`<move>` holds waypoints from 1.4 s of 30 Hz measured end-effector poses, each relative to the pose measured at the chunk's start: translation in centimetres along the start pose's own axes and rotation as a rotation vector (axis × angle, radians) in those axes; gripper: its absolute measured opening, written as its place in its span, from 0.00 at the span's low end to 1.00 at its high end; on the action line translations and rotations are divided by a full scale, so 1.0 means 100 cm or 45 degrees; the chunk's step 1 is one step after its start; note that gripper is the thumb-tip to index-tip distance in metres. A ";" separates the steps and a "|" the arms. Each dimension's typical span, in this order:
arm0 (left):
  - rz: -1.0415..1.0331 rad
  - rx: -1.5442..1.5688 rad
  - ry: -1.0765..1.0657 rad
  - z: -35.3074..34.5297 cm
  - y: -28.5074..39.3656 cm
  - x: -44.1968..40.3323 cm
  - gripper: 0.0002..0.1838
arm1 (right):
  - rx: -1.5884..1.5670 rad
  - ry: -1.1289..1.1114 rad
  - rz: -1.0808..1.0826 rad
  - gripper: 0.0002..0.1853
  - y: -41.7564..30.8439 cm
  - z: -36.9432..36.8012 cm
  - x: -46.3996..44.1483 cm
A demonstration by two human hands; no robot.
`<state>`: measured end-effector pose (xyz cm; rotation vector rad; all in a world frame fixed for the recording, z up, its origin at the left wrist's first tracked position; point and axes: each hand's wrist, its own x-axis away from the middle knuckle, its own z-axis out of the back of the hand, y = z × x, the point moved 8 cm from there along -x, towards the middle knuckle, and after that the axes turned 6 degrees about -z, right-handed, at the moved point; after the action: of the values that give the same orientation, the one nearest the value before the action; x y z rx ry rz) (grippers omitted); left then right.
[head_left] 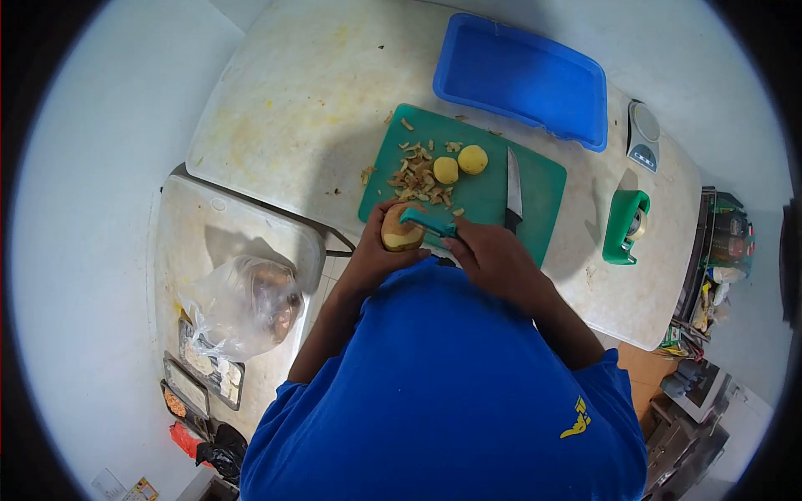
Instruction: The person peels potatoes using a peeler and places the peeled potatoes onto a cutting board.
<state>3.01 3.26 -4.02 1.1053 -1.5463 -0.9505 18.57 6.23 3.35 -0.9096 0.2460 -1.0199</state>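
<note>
Where left grip (373, 252) curls, potato (397, 232) sits.

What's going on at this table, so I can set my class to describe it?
A person is peeling a potato: the left hand holds it, and the right hand holds a peeler at it. Its skin is only partly off. On the board lie two peeled potatoes, a scatter of peelings and a knife.

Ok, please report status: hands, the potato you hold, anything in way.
Left hand holding partly peeled potato. Right hand holding green peeler over it. Possibly in the way: knife on cutting board, handle near right hand.
</note>
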 end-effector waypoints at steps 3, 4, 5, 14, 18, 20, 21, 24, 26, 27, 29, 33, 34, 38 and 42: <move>0.016 -0.067 -0.037 -0.002 0.006 -0.002 0.44 | 0.110 -0.051 0.033 0.15 -0.009 -0.004 0.000; 0.032 -0.070 -0.048 -0.002 0.006 -0.002 0.44 | 0.147 -0.076 0.033 0.15 -0.011 -0.006 0.000; 0.046 -0.073 -0.058 -0.002 0.006 -0.002 0.45 | 0.161 -0.076 0.023 0.15 -0.012 -0.007 -0.001; 0.058 -0.202 -0.021 0.001 0.003 0.003 0.43 | 0.258 -0.026 -0.038 0.16 -0.017 -0.014 0.003; 0.015 -0.259 -0.048 -0.004 0.017 0.016 0.44 | 0.395 0.080 -0.278 0.16 0.041 -0.010 -0.011; -0.090 -0.164 -0.174 -0.018 0.038 0.024 0.44 | 0.454 0.039 -0.453 0.17 0.119 -0.015 -0.019; -0.086 -0.132 -0.152 -0.016 0.038 0.024 0.44 | 0.444 0.064 -0.467 0.17 0.132 -0.010 -0.017; -0.058 -0.035 -0.074 -0.011 0.035 0.019 0.44 | 0.349 0.102 -0.471 0.18 0.134 -0.003 -0.016; -0.020 0.037 -0.039 -0.008 0.022 0.014 0.44 | 0.203 0.102 -0.440 0.18 0.094 0.006 -0.010; -0.002 0.040 -0.017 -0.007 0.018 0.012 0.44 | 0.172 0.094 -0.364 0.18 0.073 0.007 -0.007; 0.038 0.039 0.029 -0.003 0.010 0.012 0.43 | 0.102 0.075 -0.210 0.18 0.031 0.004 -0.001; 0.040 0.033 0.066 -0.002 0.002 0.009 0.40 | 0.130 0.001 -0.061 0.17 -0.011 -0.008 0.006; 0.055 0.059 0.056 -0.003 0.001 0.008 0.39 | 0.145 -0.011 -0.051 0.17 -0.015 -0.011 0.006; 0.137 0.047 0.066 -0.004 -0.001 0.009 0.37 | 0.206 -0.047 -0.073 0.17 -0.021 -0.011 0.004; 0.095 0.002 0.094 0.000 -0.004 0.009 0.38 | 0.246 -0.044 -0.068 0.17 -0.020 -0.014 0.003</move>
<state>2.99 2.30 -4.19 1.0650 -1.5175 -0.8495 16.68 4.79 4.10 -0.7607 0.0927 -1.0574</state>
